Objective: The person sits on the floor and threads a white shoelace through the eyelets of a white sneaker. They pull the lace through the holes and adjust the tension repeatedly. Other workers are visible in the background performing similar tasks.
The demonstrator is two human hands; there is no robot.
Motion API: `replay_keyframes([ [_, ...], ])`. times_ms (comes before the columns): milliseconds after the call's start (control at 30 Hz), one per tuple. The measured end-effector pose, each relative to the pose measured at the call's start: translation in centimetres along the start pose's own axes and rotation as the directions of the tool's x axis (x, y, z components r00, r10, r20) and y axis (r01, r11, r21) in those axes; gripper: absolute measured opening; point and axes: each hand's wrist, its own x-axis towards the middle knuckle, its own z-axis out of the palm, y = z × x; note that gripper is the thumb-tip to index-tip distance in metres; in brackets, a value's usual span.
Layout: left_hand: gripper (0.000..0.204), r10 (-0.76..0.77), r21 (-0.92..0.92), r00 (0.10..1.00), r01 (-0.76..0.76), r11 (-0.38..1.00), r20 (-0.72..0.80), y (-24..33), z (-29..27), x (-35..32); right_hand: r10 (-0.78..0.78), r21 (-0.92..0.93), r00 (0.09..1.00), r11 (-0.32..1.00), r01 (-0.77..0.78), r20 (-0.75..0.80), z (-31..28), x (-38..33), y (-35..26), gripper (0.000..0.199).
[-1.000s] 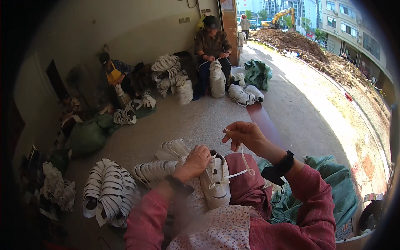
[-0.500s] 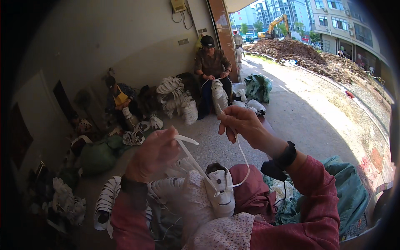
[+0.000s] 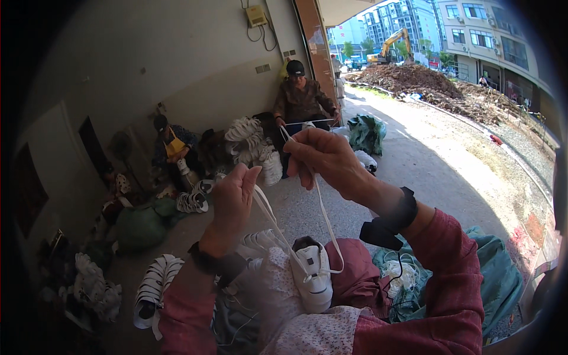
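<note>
A white shoe upper (image 3: 313, 277) with a dark collar rests between my knees, its toe toward me. One white shoelace (image 3: 329, 228) runs from its lower eyelets up to both of my hands. My left hand (image 3: 232, 198) is closed on one side of the lace, thumb pressed to the fingers. Higher and farther right, my right hand (image 3: 322, 155) pinches the other side, and a short lace end sticks up past its fingertips. Both hands are raised above the shoe and apart from it.
White shoe uppers (image 3: 155, 290) are stacked at my left. A teal cloth (image 3: 491, 284) with a bundle of white laces (image 3: 402, 278) lies at my right. Across the floor a co-worker (image 3: 302, 97) stretches a lace; another person (image 3: 171, 145) sits farther left near a green sack (image 3: 142, 225).
My hands have come closer together; the right moved left and slightly up, drawing the lace higher. The left hand rose a little. The co-worker opposite has spread both hands apart with a lace.
</note>
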Motion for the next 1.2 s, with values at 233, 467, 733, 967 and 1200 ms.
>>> replay_keyframes([
  [233, 0.047, -0.47, -0.422, 0.791, 0.609, 0.672, 0.392, 0.8, 0.4, 1.9, 0.0, 0.009, 1.0, 1.0, 0.0, 0.005, 0.1, 0.4, -0.1, 0.024],
  [467, 0.043, -0.184, -0.526, 0.682, 0.683, 0.507, 0.708, 3.1, -2.1, 2.7, 0.011, 0.031, 1.0, 0.999, -0.01, -0.017, -0.1, 0.5, 0.1, 0.023],
  [733, 0.037, -0.127, -0.578, 0.989, 0.148, 0.802, 0.077, 1.5, -1.5, 2.5, 0.02, 0.032, 1.0, 0.999, -0.019, -0.015, 0.4, 0.7, 0.0, 0.022],
  [967, 0.031, -0.222, -0.881, 0.941, 0.321, 0.347, 0.256, 3.8, -4.1, 4.1, -0.252, -0.238, 0.966, 0.944, 0.23, -0.065, 0.7, 2.2, 0.9, 0.026],
  [1200, 0.028, -0.285, -0.914, 0.944, 0.256, 0.315, 0.166, 4.7, -6.6, 5.8, -0.384, -0.243, 0.915, 0.905, 0.348, -0.121, 2.9, 4.0, -2.1, 0.027],
])
